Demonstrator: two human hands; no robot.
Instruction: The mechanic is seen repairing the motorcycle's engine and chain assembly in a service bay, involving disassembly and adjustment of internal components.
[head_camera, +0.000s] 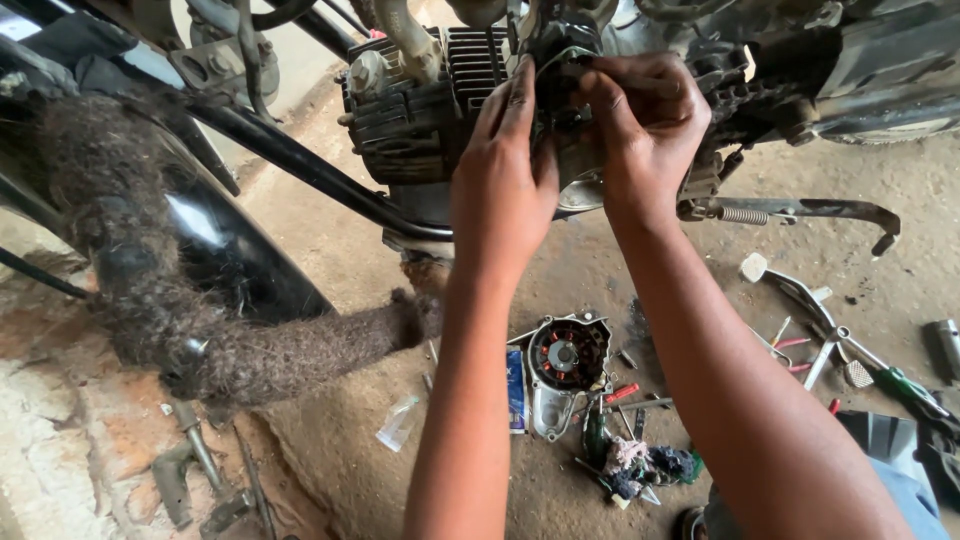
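At upper centre the finned engine cylinder (420, 100) was dull, grimy metal. The black fender (215, 235) at left looked glossy, wrapped in coarse, fuzzy fibre (250, 350). Below, the removed engine cover (562, 368) was matt grey metal on a rough, dusty floor (350, 260).

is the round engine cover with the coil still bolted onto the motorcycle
No, the round engine cover lies on the ground among loose tools, below both hands, left hand and right hand, which are up at the engine.
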